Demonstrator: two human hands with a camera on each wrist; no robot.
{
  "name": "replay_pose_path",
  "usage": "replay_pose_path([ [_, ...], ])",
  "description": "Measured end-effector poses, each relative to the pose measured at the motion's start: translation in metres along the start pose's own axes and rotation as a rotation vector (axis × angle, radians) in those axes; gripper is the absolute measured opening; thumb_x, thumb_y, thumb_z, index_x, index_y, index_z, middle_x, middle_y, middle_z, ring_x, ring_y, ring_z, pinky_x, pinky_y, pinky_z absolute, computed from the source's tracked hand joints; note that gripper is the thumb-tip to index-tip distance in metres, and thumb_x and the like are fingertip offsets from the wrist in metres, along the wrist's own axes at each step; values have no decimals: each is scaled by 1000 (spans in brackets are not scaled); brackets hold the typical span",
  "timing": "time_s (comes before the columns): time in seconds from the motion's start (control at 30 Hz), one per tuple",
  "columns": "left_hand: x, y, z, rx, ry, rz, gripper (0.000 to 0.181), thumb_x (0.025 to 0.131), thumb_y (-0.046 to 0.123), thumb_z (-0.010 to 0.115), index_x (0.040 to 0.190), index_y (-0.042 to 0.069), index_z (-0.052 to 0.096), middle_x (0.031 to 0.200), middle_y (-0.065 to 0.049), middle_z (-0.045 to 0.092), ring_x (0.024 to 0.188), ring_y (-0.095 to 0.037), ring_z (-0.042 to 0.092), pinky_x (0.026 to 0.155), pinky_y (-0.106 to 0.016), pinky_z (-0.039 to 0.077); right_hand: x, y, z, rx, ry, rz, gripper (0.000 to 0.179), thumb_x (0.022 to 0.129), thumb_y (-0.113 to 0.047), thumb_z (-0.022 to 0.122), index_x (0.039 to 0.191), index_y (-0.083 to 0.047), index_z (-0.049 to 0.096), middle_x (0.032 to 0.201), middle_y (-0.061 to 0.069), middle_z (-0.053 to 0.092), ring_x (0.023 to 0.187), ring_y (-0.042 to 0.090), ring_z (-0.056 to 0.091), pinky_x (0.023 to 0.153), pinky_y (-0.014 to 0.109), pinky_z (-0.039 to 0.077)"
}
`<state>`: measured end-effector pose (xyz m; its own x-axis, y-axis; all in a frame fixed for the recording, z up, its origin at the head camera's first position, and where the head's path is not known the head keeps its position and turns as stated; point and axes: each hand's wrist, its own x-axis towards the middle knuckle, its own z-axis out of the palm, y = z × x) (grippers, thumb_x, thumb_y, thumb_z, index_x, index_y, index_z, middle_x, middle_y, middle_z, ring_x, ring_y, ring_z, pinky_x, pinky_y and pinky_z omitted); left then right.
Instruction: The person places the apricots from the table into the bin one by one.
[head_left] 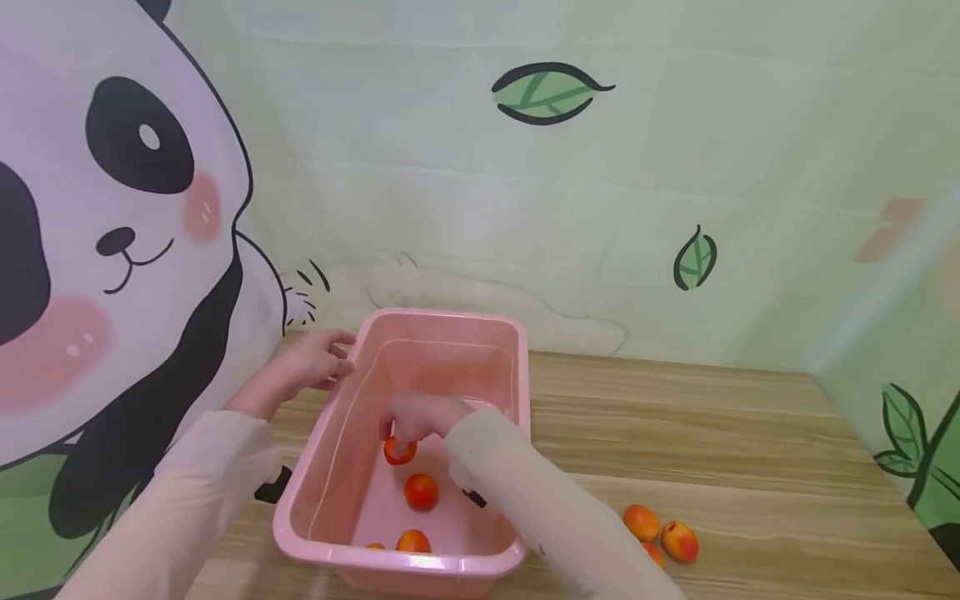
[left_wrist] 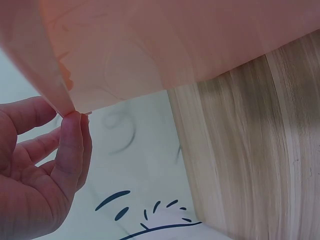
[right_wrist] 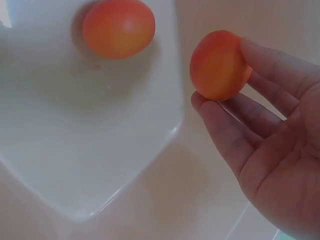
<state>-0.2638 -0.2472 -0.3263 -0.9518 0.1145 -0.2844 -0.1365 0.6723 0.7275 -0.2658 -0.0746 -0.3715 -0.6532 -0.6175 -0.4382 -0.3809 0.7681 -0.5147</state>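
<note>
A pink plastic basin (head_left: pixel 401 560) stands on the wooden table. Its left rim, near the far corner, is pinched between the thumb and fingers of my left hand (head_left: pixel 313 360); the left wrist view shows these fingers (left_wrist: pixel 70 145) at the rim's edge. Inside the basin, my right hand (head_left: pixel 422 415) holds a smooth red-orange fruit (right_wrist: pixel 217 65), like a nectarine, by thumb and fingertips. Close to it on the basin floor lies another such fruit (head_left: pixel 422 492). More fruit (head_left: pixel 413 542) shows at the near end, partly hidden by the front rim.
To the right of the basin, several red-yellow fruits (head_left: pixel 680 542) lie together on the wooden table (head_left: pixel 712 442), one partly behind my right sleeve (head_left: pixel 555 500). A cloth backdrop (head_left: pixel 420 125) with a printed panda and leaves hangs behind the table and at its sides.
</note>
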Motion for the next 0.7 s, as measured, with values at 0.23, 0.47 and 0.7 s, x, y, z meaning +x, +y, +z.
replay_pose_path([
  [0.23,0,1,2,0,5,-1,49,88,8,47,133,-3,30,123,-27,46,100,-32,56,81,-39,51,-5,-2,-7,-70,34,-47,28,73,-17,70,98,-23,61,93,-7,57,86,11,50,82,27,48],
  [0.47,-1,1,1,9,4,4,50,88,8,46,133,-4,29,123,-28,45,100,-33,56,81,-39,51,-30,-11,-31,142,82,81,21,70,-17,68,81,-35,63,95,-15,53,95,12,44,78,36,43],
  [0.7,-1,1,1,8,0,-4,50,88,9,47,134,-4,29,123,-27,45,100,-32,56,82,-39,50,-54,-20,-62,-73,19,-108,25,77,-16,67,97,-28,58,99,-10,55,93,11,49,78,28,47],
])
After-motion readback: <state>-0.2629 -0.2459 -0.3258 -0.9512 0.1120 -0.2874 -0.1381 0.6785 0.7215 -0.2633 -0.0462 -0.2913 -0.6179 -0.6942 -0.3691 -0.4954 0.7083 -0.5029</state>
